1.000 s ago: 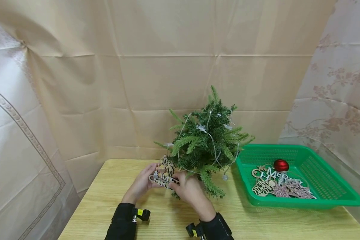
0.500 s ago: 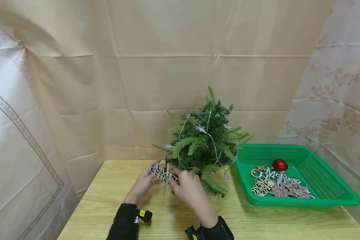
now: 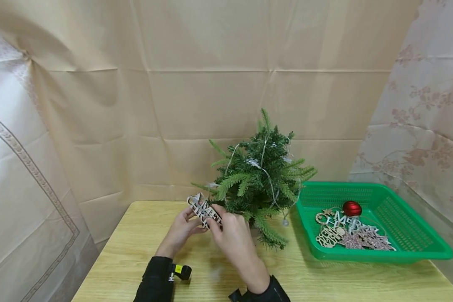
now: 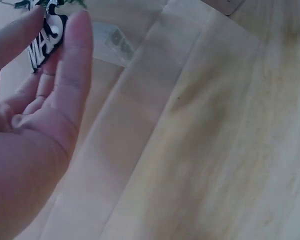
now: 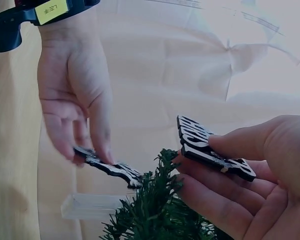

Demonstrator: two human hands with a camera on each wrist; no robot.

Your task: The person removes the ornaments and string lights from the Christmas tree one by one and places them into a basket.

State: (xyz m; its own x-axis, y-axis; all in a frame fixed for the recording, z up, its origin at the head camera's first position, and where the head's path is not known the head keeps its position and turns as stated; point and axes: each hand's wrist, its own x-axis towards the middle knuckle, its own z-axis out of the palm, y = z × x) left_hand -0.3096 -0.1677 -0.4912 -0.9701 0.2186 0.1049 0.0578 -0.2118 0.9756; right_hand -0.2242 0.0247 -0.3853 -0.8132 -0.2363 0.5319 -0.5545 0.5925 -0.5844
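Note:
My left hand [image 3: 178,231] pinches a cut-out lettered ornament [image 5: 112,169] between thumb and fingers; the letters "MAS" show on it in the left wrist view. In my right hand [image 3: 235,237] is a second dark-edged lettered piece [image 5: 197,142], gripped under the thumb. From the head view the two pieces overlap as one cluster of pale letters [image 3: 204,209]. A gap between them shows in the right wrist view, where a green sprig [image 5: 162,175] rises. Both hands are at the lower left of a small artificial Christmas tree [image 3: 264,176].
A light string [image 3: 269,180] winds round the tree. To its right stands a green basket [image 3: 419,251] holding a red bauble [image 3: 352,208], wooden and silvery lettered ornaments [image 3: 330,235] and glittery pink stars [image 3: 366,239]. A cloth backdrop [image 3: 211,105] hangs behind the wooden table [image 3: 113,251].
The lettered cluster has tilted more steeply and risen slightly between the hands. My right hand has turned, its fingers now nearer the top of the cluster. The basket stays put.

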